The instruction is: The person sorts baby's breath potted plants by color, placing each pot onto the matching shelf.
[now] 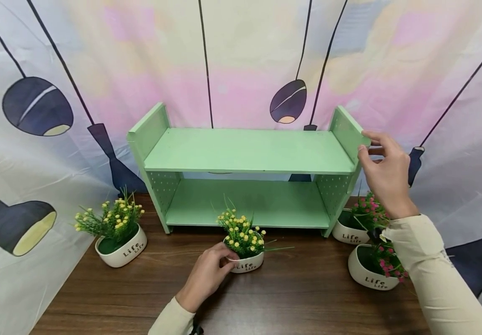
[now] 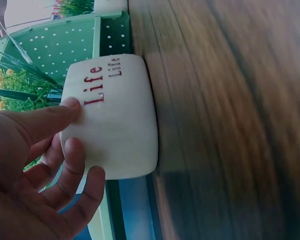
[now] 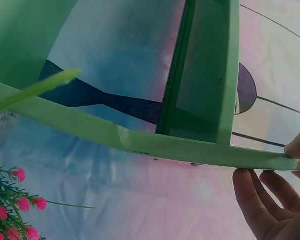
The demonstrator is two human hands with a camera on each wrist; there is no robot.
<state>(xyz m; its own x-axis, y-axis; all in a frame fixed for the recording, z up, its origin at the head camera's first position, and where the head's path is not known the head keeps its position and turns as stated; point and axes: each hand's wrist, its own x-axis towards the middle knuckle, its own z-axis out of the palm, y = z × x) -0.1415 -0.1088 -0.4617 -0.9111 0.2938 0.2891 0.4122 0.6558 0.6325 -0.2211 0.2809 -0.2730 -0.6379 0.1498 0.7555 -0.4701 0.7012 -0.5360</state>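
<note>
A green two-tier shelf stands at the back of the table. My right hand pinches the upper front corner of its right side panel, thumb on one face and fingers on the other. In front of the shelf sits a white oval pot lettered "Life", holding yellow artificial flowers. My left hand grips that pot at its left end; in the left wrist view the thumb presses near the lettering and the fingers curl at the end. The pot's base is on the table.
Another yellow-flowered pot stands left of the shelf. Two pots with pink flowers, one behind and one nearer, stand on the right, partly under my right forearm. A lamp-patterned cloth hangs behind the brown wooden table.
</note>
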